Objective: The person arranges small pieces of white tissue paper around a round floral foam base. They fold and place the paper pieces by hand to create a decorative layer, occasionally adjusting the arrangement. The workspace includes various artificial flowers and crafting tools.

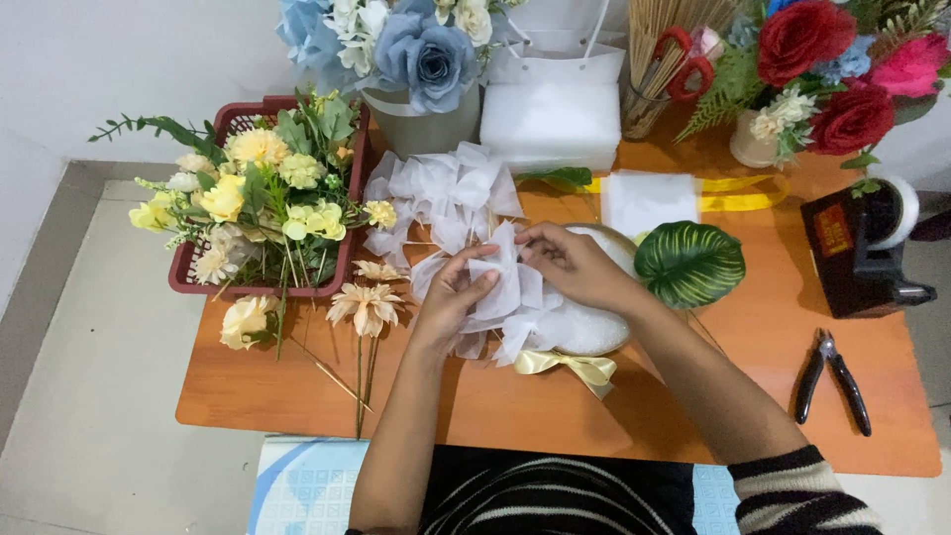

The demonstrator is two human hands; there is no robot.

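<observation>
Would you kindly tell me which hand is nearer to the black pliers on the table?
The right hand is nearer: the pliers lie off to its right and toward the person. The left hand is farther away, beyond the right hand, on the white mesh pieces.

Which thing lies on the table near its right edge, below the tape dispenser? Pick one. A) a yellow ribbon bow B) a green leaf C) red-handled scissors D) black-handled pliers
D: the black-handled pliers lie on the bare orange table just below the black tape dispenser, away from both hands.
</observation>
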